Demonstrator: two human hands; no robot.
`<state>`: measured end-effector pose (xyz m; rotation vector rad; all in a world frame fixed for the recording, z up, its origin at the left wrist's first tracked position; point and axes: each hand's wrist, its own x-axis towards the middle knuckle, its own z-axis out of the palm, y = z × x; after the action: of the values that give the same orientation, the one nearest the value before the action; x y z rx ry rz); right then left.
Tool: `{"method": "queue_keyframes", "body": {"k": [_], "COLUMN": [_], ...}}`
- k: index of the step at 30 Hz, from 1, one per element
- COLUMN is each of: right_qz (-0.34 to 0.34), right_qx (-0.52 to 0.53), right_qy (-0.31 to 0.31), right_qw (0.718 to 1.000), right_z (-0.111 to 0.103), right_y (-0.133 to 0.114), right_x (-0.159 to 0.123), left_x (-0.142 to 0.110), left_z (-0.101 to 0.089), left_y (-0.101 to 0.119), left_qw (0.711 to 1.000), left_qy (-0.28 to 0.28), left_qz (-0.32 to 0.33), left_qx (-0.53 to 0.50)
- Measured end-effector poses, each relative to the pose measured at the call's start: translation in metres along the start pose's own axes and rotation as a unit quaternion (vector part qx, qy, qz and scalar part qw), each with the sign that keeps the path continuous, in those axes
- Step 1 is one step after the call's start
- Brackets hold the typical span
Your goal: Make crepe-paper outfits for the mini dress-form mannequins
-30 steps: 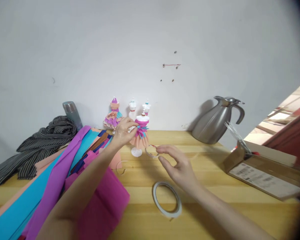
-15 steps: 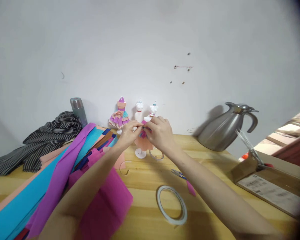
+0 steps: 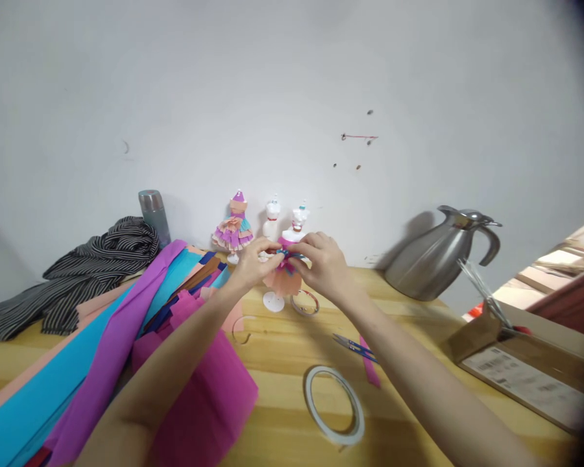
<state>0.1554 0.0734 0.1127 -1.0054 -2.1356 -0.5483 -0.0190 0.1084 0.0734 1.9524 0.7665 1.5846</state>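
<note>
A small white mannequin (image 3: 275, 300) on a round base stands on the wooden table (image 3: 418, 324), dressed in a peach skirt with pink and blue paper strips. My left hand (image 3: 254, 261) pinches the strips at its waist from the left. From the right, my right hand (image 3: 321, 263) pinches the same spot. Both hands are closed on the paper trim. A small tape ring (image 3: 305, 303) lies just right of the base.
Two bare mannequins (image 3: 271, 219) and a dressed one (image 3: 233, 228) stand by the wall. Coloured paper sheets (image 3: 102, 350) cover the left side. A tape roll (image 3: 334, 404), scissors (image 3: 354, 346), a steel jug (image 3: 435, 256), a cardboard box (image 3: 525, 370), a flask (image 3: 153, 213) and striped cloth (image 3: 82, 272) lie around.
My right hand rose from near the small tape ring on the table to the mannequin's waist, joining my left hand there. The camera shifted slightly, revealing the scissors.
</note>
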Motion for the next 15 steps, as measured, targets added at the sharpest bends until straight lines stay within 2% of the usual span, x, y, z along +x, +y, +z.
{"method": "queue_keyframes", "body": {"k": [4, 8, 12, 15], "right_qz": [0.015, 0.053, 0.107, 0.139], "right_qx": [-0.054, -0.040, 0.083, 0.181], "right_qy": [0.021, 0.052, 0.069, 0.087], "right_qw": [0.998, 0.996, 0.988, 0.970], "right_z": [0.008, 0.011, 0.011, 0.007], "right_y": [-0.003, -0.002, -0.002, -0.005], "right_x": [0.005, 0.002, -0.006, -0.011], "left_x": [0.003, 0.003, 0.001, 0.000], "left_z": [0.007, 0.008, 0.007, 0.006], "left_y": [-0.009, -0.018, -0.021, -0.019], "left_qw": [0.999, 0.999, 0.998, 0.995], "left_qy": [0.028, 0.030, 0.032, 0.037], "left_qz": [-0.003, -0.013, -0.040, -0.074], "left_qx": [0.015, -0.007, -0.037, -0.062]}}
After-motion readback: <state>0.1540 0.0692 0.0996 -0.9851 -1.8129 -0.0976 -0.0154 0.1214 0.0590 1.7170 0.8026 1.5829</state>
